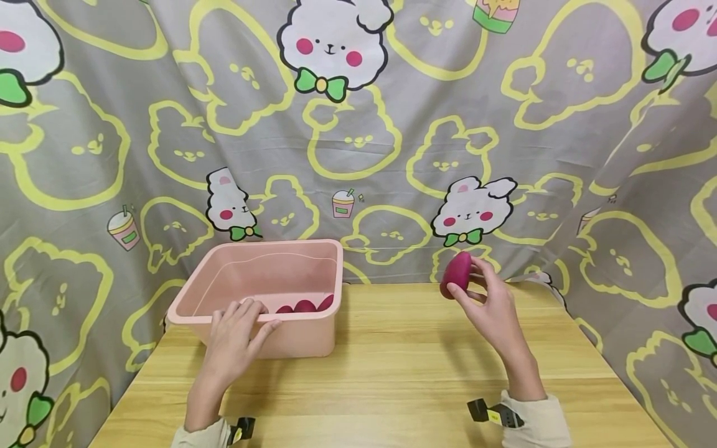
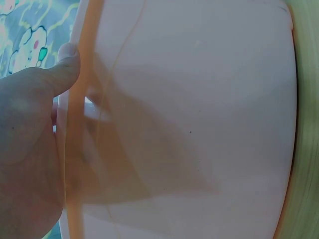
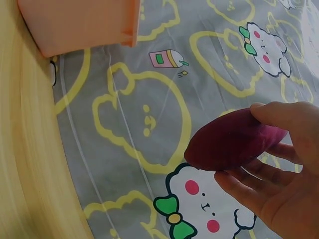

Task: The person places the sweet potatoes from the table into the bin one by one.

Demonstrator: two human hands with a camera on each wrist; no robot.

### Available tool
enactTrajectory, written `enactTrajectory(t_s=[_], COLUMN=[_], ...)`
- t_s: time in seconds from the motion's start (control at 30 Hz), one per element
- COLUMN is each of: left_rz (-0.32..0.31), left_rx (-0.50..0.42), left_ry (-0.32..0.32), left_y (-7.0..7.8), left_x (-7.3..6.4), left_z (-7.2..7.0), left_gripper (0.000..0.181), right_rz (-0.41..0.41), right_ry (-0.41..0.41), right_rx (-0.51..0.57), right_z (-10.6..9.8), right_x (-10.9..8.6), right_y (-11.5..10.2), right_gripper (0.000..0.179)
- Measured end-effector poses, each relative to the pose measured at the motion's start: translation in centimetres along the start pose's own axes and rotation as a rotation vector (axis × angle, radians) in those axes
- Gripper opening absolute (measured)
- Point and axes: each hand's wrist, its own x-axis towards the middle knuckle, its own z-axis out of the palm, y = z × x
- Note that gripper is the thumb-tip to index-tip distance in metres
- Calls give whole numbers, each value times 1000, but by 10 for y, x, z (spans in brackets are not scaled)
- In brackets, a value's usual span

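Note:
A smooth, dark purple-red oval thing, tapered at one end like a mango or small sweet potato, is pinched between the thumb and fingers of my right hand. It is held up above the far right part of the table; the right wrist view shows the oval thing lying slantwise in the fingertips. My left hand grips the near rim of a pink plastic basin, its fingers over the edge and its thumb outside. Inside the basin, several similar purple-red ovals show partly over the rim.
The wooden table ends at a grey patterned curtain hanging behind and at both sides. The basin stands at the table's back left. Each wrist wears a black strap device at the sleeve cuff.

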Motion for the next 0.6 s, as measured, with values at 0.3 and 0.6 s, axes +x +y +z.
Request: enactTrajectory(t_s=[0.3,0.6], left_rz=[3,-1], left_rx=[4,7], left_ry=[2,-1], left_y=[0,-1], left_x=[0,0], left_z=[0,0], left_gripper=[21,22], right_rz=[-19,-6], right_ry=[-11,-24], right_rx=[10,47], right_z=[4,9], right_x=[-1,-2], right_y=[-4,-10], right_gripper=[65,64])
